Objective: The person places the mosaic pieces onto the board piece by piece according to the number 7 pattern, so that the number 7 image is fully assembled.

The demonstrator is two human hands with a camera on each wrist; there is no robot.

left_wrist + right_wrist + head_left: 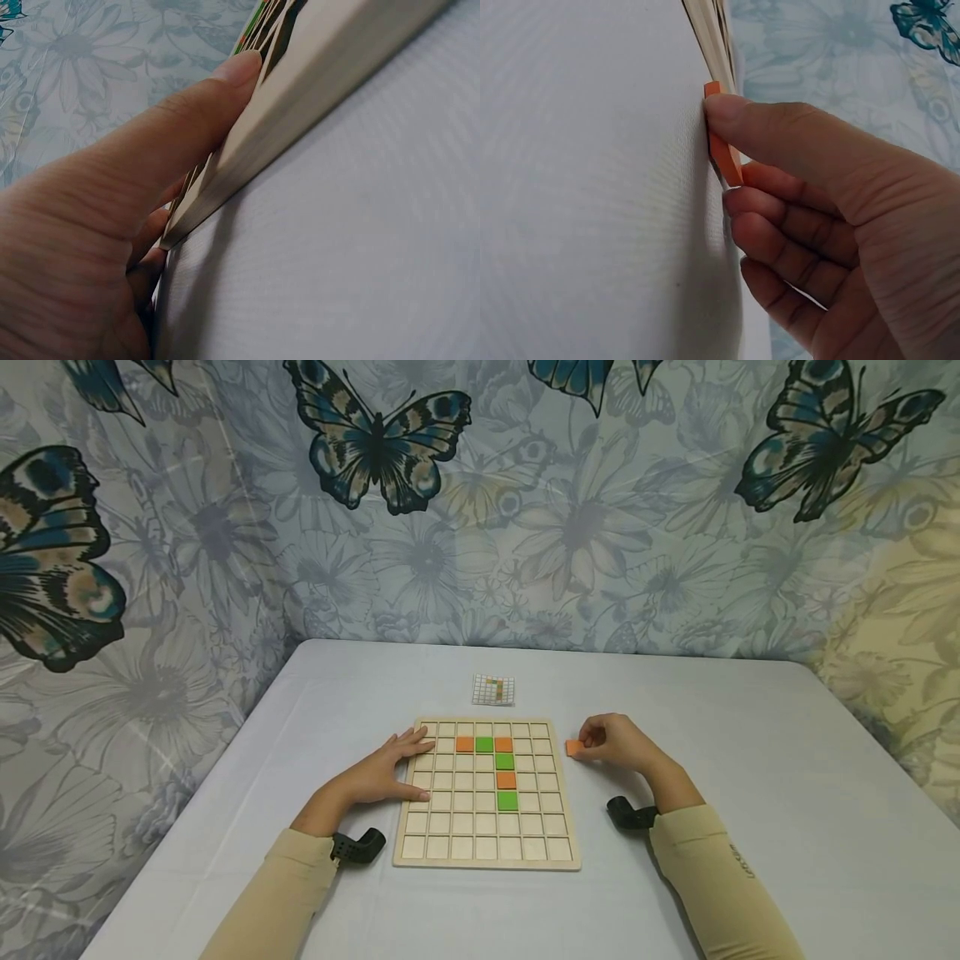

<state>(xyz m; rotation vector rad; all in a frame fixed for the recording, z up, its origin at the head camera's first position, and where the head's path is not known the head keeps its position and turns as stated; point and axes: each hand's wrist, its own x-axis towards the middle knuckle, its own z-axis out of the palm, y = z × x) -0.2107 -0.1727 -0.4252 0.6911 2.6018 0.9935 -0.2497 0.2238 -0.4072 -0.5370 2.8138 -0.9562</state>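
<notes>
A wooden grid board (pixel 487 865) lies on the table, its square cells framed by a raised rim. Orange and green tiles fill several cells: a short row near the top, with an orange tile (pixel 465 744) at its left end, and a column down to a green tile (pixel 507 801). My left hand (pixel 375 772) rests on the board's left edge, fingers spread and thumb (pixel 238 69) on the rim. Just right of the board, my right hand (pixel 618 743) pinches a loose orange tile (pixel 724 146) between thumb and fingers, close over the table.
Behind the board lies a small card (pixel 493 690) printed with a grid and a coloured pattern. The table (pixel 750 735) has a white cover, and butterfly-patterned cloth (pixel 585 527) hangs behind and at the sides. Black wrist devices (pixel 360 846) sit by both sleeves.
</notes>
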